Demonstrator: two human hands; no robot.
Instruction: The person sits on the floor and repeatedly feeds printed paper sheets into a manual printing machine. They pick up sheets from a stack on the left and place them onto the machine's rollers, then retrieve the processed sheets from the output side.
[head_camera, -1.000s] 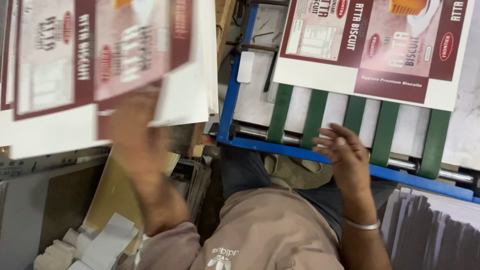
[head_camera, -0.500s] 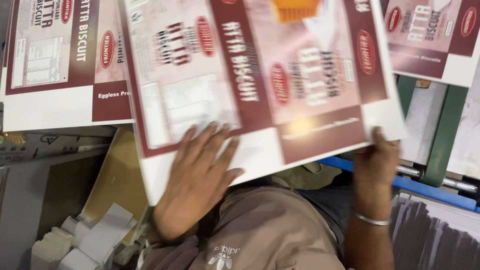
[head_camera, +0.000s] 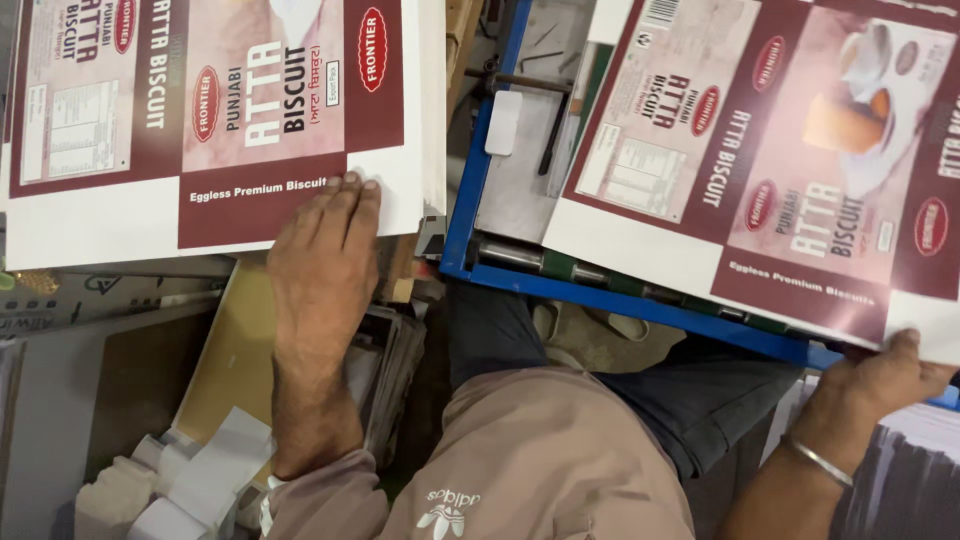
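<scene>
My left hand (head_camera: 322, 262) lies flat, fingers together, on the near edge of a stack of printed maroon-and-white carton sheets (head_camera: 210, 110) at the upper left. My right hand (head_camera: 872, 378) grips the near right corner of another printed carton sheet (head_camera: 770, 160), which lies tilted across the blue-framed machine table (head_camera: 640, 302). A metal bangle sits on my right wrist. My knees in tan and dark cloth fill the bottom middle.
The blue frame's left rail (head_camera: 468, 180) borders a grey metal bed with green belts. Brown board and white paper scraps (head_camera: 190, 480) lie at the lower left. A dark pile of sheets (head_camera: 900, 480) sits at the lower right.
The sheet both hands carried across in front of me now lies on the blue-framed table at the right. My left hand has let go and returned to the left stack.
</scene>
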